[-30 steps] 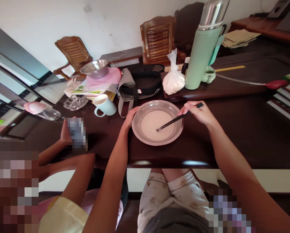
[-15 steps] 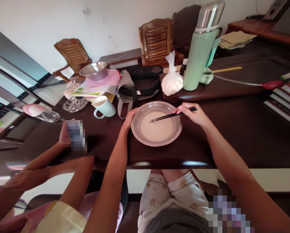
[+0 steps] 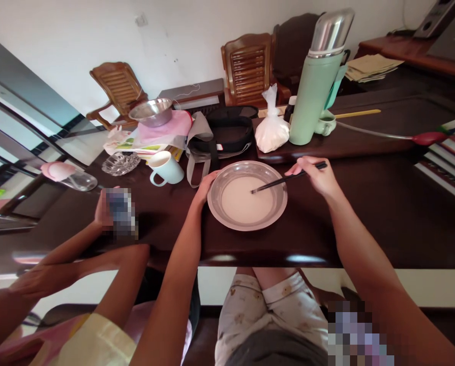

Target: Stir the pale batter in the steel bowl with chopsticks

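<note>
A metal bowl (image 3: 216, 212) of milky, pale liquid (image 3: 244, 204) rests near the table's front edge. My left hand (image 3: 205, 187) grips the bowl's left rim, its fingers partly hidden along the outside. In my right hand (image 3: 315, 176), above and beyond the right rim, is a pair of dark chopsticks (image 3: 278, 181). They slant down to the left, and their tips meet the liquid near its middle. Behind the bowl sit a knotted plastic bag of white contents (image 3: 272, 133) and a tall green thermos (image 3: 315, 96).
Left of the bowl are a white mug (image 3: 170, 169), a glass dish (image 3: 120, 163) and a grey-black bag (image 3: 231, 134). A steel bowl (image 3: 153, 116) tops a pile behind them. Another person's hand (image 3: 104, 211) is at the left. Books (image 3: 446, 168) are stacked at right.
My right hand has shifted right and away from the rim, drawing the chopstick tips rightward through the liquid. My left hand stays on the bowl. The whole view has shifted slightly.
</note>
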